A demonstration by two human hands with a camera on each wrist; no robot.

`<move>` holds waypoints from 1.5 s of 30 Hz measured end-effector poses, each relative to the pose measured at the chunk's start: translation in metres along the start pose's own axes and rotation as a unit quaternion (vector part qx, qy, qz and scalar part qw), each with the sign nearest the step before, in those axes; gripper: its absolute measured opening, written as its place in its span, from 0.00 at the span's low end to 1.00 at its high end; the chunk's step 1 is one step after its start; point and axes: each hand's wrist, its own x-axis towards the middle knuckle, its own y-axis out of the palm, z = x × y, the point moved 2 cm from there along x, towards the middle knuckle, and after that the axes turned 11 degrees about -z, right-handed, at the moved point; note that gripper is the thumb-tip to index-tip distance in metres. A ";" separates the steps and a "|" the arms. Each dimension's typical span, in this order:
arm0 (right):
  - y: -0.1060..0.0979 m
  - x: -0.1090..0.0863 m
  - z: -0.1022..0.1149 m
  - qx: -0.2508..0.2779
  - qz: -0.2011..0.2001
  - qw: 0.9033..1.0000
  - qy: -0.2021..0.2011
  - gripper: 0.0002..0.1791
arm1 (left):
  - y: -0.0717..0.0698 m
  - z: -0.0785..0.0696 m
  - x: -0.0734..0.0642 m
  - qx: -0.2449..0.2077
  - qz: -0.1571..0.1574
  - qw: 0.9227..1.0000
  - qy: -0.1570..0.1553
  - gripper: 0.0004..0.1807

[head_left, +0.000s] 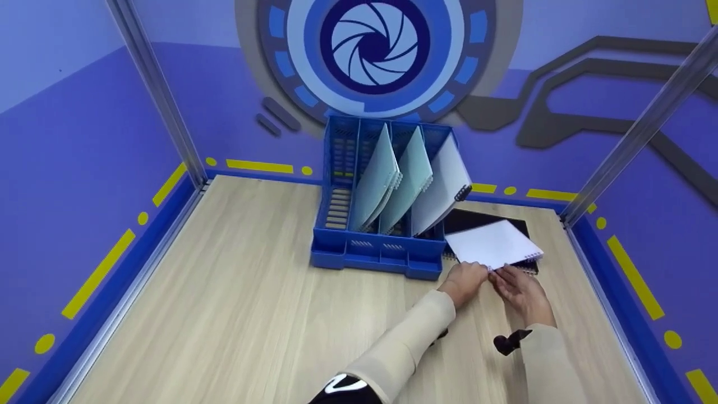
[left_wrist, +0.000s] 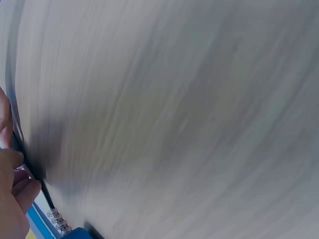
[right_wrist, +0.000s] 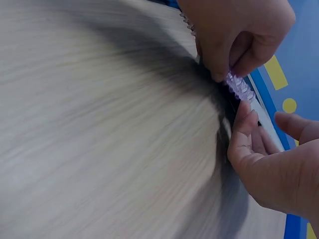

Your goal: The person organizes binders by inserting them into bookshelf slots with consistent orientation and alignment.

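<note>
A white spiral notebook (head_left: 493,244) lies tilted over a black notebook (head_left: 485,220), right of the blue file rack (head_left: 378,261). My left hand (head_left: 466,279) pinches its clear spiral edge near the front corner; the right wrist view shows this left hand (right_wrist: 239,37) at the coil (right_wrist: 239,87). Beside it, my right hand (head_left: 521,292) holds the same edge. In the right wrist view, the right hand (right_wrist: 279,167) has bent fingers at the coil and its thumb raised apart. Only part of the left hand (left_wrist: 17,186) enters the left wrist view.
Two pale green notebooks (head_left: 377,182) (head_left: 410,179) and a white one with a black coil (head_left: 443,185) stand in the rack's slots. A wooden tabletop (head_left: 252,280) lies within blue and purple walls. A metal post (head_left: 645,129) rises at right.
</note>
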 end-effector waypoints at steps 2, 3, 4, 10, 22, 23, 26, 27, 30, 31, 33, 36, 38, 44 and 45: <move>0.002 0.001 -0.001 0.012 0.006 1.000 0.000 0.07 | -0.003 0.002 -0.002 0.002 -0.003 1.000 0.013 0.11; 0.003 0.002 -0.002 0.019 0.008 1.000 -0.001 0.06 | -0.004 0.002 -0.002 0.004 -0.004 1.000 0.021 0.10; 0.005 0.002 -0.001 0.028 0.010 1.000 -0.001 0.05 | -0.006 0.002 -0.002 0.003 -0.005 1.000 0.027 0.10; 0.013 0.005 0.004 0.098 -0.016 0.995 -0.003 0.04 | -0.015 0.000 -0.004 -0.012 -0.018 0.999 0.047 0.10; -0.002 -0.005 0.013 0.069 -0.041 0.997 -0.017 0.07 | -0.028 0.008 -0.021 -0.017 -0.033 0.997 0.066 0.10; -0.004 -0.007 0.016 0.072 -0.031 0.997 -0.012 0.08 | -0.030 0.007 -0.022 -0.021 -0.034 0.997 0.069 0.10; -0.009 -0.014 0.023 0.073 0.013 0.997 -0.009 0.08 | -0.036 0.009 -0.023 -0.033 -0.035 0.996 0.078 0.11; -0.010 -0.016 0.025 0.070 0.031 0.997 -0.011 0.09 | -0.038 0.011 -0.024 -0.038 -0.035 0.996 0.078 0.11; -0.003 -0.023 0.028 0.063 0.081 0.994 -0.028 0.11 | -0.044 0.022 -0.028 -0.048 -0.045 0.995 0.078 0.11; -0.001 -0.025 0.028 0.066 0.095 0.993 -0.033 0.12 | -0.046 0.026 -0.030 -0.053 -0.052 0.994 0.080 0.11; 0.005 -0.030 0.028 0.073 0.103 0.991 -0.044 0.13 | -0.049 0.033 -0.034 -0.066 -0.066 0.992 0.082 0.10; 0.012 -0.039 0.031 0.080 0.094 0.990 -0.065 0.12 | -0.053 0.040 -0.037 -0.096 -0.090 0.987 0.091 0.09; 0.016 -0.046 0.033 0.087 0.080 0.990 -0.075 0.12 | -0.056 0.042 -0.038 -0.117 -0.100 0.984 0.092 0.09; 0.028 -0.067 0.039 0.097 0.046 0.989 -0.103 0.14 | -0.069 0.044 -0.036 -0.135 -0.117 0.981 0.079 0.14; 0.030 -0.070 0.040 0.093 0.043 0.988 -0.112 0.16 | -0.071 0.045 -0.037 -0.136 -0.123 0.980 0.078 0.15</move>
